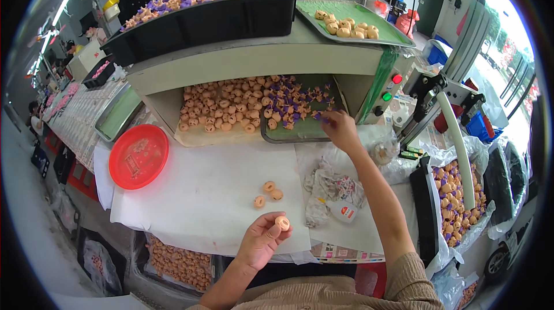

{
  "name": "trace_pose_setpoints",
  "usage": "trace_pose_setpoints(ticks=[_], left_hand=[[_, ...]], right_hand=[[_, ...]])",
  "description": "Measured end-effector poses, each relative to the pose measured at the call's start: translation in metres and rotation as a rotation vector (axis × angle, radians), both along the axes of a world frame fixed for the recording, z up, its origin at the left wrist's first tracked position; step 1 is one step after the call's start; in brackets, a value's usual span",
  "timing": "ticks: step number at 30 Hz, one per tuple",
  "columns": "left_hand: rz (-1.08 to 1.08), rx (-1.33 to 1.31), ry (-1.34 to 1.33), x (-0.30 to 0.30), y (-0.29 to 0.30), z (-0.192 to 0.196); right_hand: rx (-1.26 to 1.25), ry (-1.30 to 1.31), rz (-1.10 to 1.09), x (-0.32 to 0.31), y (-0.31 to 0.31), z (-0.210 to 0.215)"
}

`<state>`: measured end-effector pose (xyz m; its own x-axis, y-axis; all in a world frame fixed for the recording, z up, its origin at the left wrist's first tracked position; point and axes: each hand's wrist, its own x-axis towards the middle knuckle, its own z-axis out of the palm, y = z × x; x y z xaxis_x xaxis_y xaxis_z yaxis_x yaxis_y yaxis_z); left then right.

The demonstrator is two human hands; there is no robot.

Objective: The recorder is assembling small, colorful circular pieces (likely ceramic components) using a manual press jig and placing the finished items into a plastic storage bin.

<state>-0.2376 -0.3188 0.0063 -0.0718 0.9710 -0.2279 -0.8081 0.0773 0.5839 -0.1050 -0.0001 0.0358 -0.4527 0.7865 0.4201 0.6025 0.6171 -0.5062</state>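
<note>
Near the front edge of the white table covering, my left hand (259,241) pinches a small peach doll head (283,223) between thumb and fingers, its holed side facing up. Three similar loose heads (269,185) lie on the paper just beyond. My right hand (340,129) reaches out to the right side of a dark tray (294,134) under the shelf, its fingers drawn together among small purple and peach figure parts (297,97). Whether a part is between those fingertips is too small to make out. Many peach heads (222,105) are heaped left of and partly in that tray.
A red plastic basin (138,157) sits at the left. Crumpled rags (323,189) and a white bottle (343,210) lie near my right forearm. Above, the shelf (254,62) bears a black bin (202,27) and a green tray (398,34). A lever press (430,99) stands right.
</note>
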Motion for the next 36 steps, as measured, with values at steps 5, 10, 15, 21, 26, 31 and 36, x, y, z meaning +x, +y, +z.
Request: trace_pose_setpoints(ticks=[5,10,15,21,26,31,36], left_hand=[[-0.011,-0.001,-0.081,0.000,0.027,-0.007],[-0.091,-0.010,-0.102,0.016,0.048,-0.013],[-0.142,-0.007,-0.056,0.026,0.054,-0.021],[-0.189,0.015,-0.007,0.032,0.051,-0.030],[-0.222,-0.015,0.030,0.035,0.049,-0.028],[-0.253,-0.022,-0.113,0.038,0.050,-0.035],[-0.248,-0.018,-0.213,0.042,0.058,-0.031]], right_hand=[[-0.645,0.331,0.335,0.020,-0.101,0.020],[-0.644,0.483,0.486,0.052,-0.166,0.005],[-0.472,0.439,0.447,0.068,-0.172,-0.009],[-0.483,0.409,0.469,0.079,-0.173,-0.007],[-0.552,0.360,0.471,0.083,-0.174,-0.001],[-0.541,0.371,0.504,0.084,-0.169,-0.002],[-0.511,0.330,0.496,0.081,-0.167,0.016]])
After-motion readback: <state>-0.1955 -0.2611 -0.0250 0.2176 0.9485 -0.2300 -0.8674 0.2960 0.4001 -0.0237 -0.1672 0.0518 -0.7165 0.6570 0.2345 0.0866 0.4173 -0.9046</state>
